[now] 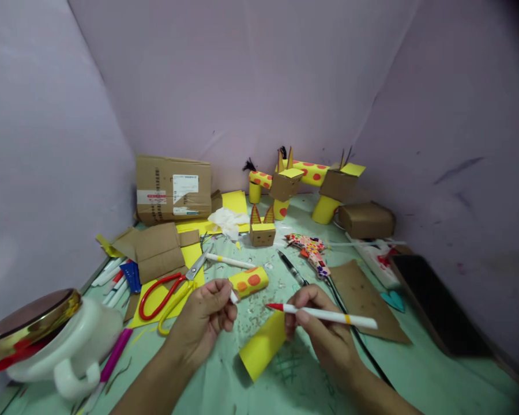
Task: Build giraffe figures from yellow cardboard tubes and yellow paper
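Where the left hand [206, 314] pinches, a cap [234, 297] barely shows.

Pale lilac walls [251, 80] on three sides (dark smudges [458, 166] at right), green-covered tabletop [441, 386], soft light.

White mug [96, 327] at left, labelled cardboard box [173, 189] at back; crumpled tissue [228, 222], dark phone [440, 305] at right

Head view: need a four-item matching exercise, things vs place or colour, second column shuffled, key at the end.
1. red-tipped marker
2. scissors
3. labelled box
4. mug

A. upright at the back left
B. white, at the near left
C. in the right hand
D. partly over yellow paper

Pairs: 1-C, 2-D, 3-A, 4-B
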Demonstrator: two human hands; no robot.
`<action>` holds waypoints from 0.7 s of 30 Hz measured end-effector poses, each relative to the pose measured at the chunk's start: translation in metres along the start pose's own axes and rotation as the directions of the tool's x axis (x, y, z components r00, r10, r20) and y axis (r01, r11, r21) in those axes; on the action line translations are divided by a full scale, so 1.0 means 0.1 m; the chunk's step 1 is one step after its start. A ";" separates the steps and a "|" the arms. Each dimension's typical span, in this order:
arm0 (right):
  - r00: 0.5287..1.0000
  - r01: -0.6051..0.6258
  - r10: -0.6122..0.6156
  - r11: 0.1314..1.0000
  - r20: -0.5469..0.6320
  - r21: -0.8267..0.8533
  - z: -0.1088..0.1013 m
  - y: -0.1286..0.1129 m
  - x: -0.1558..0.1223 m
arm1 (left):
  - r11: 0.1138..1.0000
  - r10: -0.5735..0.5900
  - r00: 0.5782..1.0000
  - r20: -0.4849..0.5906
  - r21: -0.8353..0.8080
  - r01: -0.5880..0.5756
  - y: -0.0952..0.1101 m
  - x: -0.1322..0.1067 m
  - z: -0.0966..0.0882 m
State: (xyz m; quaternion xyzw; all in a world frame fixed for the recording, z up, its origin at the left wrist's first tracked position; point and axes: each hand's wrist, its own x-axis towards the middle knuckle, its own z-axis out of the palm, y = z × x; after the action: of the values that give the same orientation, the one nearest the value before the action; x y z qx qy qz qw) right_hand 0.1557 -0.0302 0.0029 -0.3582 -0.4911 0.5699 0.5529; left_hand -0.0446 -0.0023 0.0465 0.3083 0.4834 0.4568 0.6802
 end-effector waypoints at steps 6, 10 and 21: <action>0.999 0.035 -0.033 0.978 0.015 -0.205 0.00 0.00 -0.05 | 0.991 -0.084 0.996 0.018 -0.102 0.085 -0.22 -0.03 0.11; 0.998 0.052 -0.057 0.967 -0.010 -0.248 -0.01 0.00 -0.05 | 0.995 0.004 0.999 0.045 0.097 -0.008 -0.23 -0.07 0.13; 0.989 -0.035 0.014 0.990 -0.146 -0.139 -0.18 0.08 -0.01 | 0.592 0.343 0.906 0.249 0.692 -0.414 -0.18 -0.15 0.11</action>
State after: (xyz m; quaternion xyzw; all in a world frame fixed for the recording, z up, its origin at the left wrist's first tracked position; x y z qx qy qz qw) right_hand 0.1706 -0.0278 -0.0091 -0.4428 -0.4843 0.5130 0.5534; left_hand -0.0304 -0.0236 0.0400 0.6689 0.5171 0.3450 0.4076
